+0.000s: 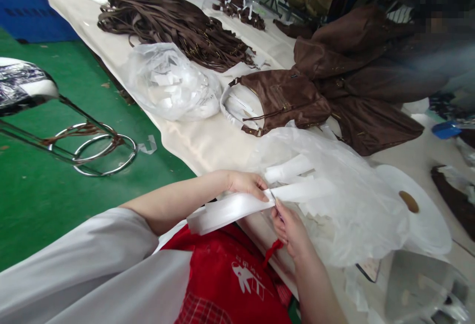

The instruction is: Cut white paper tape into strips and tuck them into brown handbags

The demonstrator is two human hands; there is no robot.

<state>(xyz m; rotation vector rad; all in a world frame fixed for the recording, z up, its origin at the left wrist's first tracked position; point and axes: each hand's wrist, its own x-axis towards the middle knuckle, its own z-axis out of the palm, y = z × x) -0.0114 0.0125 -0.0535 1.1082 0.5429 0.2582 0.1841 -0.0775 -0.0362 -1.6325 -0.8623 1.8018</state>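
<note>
My left hand (pixel 248 184) pinches a white strip (pixel 230 210) near its right end; the strip hangs over the red apron (pixel 230 274). Close beside it, my right hand (pixel 290 225) is closed around a small tool with a purple part (pixel 279 215), whose thin dark blade touches the strip's end. Most of the tool is hidden by my fingers. More white strips (pixel 291 168) lie just beyond my hands on a sheet of clear plastic (pixel 345 200).
A white roll (pixel 426 215) lies at the right near a phone (pixel 370 268). Brown bags (pixel 289 97), a plastic bag of white pieces (pixel 174 84) and brown straps (pixel 166 22) cover the table's far part. A stool (pixel 27 84) stands at left.
</note>
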